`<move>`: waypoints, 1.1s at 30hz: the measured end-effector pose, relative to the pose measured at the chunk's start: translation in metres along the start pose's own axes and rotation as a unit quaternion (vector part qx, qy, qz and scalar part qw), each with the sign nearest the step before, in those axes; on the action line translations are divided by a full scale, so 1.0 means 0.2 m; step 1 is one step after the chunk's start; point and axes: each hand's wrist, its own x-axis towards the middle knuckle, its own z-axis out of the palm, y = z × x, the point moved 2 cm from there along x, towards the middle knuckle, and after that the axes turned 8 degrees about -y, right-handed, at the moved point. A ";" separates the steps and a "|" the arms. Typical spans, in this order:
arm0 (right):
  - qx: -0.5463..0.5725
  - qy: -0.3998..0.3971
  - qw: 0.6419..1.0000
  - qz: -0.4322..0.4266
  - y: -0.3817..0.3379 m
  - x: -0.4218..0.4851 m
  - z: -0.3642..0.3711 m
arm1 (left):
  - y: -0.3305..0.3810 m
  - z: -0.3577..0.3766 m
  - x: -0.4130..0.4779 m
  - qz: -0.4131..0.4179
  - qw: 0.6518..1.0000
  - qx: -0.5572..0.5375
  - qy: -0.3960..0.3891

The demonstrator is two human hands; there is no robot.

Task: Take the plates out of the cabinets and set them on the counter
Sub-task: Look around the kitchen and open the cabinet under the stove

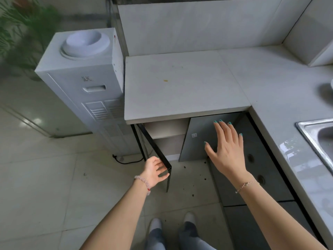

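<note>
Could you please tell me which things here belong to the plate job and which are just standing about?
Job: open cabinet door, left hand, closed cabinet door, right hand, counter.
Just about: water dispenser, sink, plant.

Glossy steel sink (317, 134) — counter (180, 83) perhaps stone

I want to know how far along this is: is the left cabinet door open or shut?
Open. The left cabinet door is swung outward, the left hand holds its edge, and bare shelves show inside. No plates visible.
</note>
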 end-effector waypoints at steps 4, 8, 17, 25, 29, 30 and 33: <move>0.005 0.016 1.000 0.013 -0.04 -0.01 -0.01 | 0.02 0.02 0.01 -0.011 1.000 0.016 -0.022; 0.008 0.025 0.999 0.032 -0.05 -0.02 -0.01 | 0.04 0.08 0.02 -0.029 0.999 0.013 -0.041; -0.004 0.045 0.996 0.078 0.01 -0.04 -0.02 | 0.12 0.31 0.07 -0.034 0.993 -0.003 -0.109; -0.007 0.057 0.993 0.104 0.01 -0.01 -0.05 | 0.23 0.40 0.12 -0.018 0.985 -0.005 -0.173; -0.006 0.055 0.991 0.123 0.06 -0.02 -0.04 | 0.23 0.43 0.13 -0.019 0.980 -0.022 -0.199; -0.003 0.056 0.990 0.128 0.08 -0.03 -0.03 | 0.23 0.45 0.13 -0.020 0.977 -0.029 -0.210; 0.005 0.054 0.988 0.146 0.16 -0.05 -0.03 | 0.22 0.55 0.14 -0.022 0.969 -0.043 -0.241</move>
